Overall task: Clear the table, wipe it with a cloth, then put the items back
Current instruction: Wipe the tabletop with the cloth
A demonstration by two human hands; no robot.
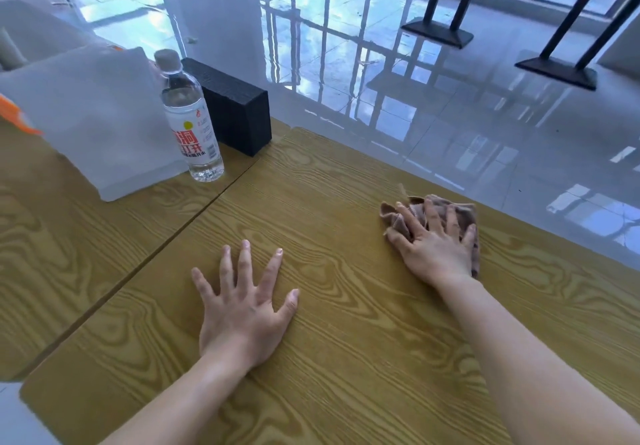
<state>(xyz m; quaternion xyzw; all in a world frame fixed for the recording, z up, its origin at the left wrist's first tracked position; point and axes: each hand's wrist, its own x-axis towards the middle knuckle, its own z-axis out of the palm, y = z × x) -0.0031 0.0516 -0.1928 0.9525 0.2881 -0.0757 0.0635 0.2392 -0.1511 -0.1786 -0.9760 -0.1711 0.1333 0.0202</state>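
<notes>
Two hands are working: the right hand [437,241] is pressing flat, fingers spread, on the cloth [460,214] near the bench's [346,340] far edge to wipe, while the left hand [244,301], splayed open and holding nothing, is bracing.

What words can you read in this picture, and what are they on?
"打开": big red characters on the water bottle label, the ones before them partly hidden.
Small print on the label: too blurred to read.
Black box, translucent bag, cloth: no text visible.
</notes>
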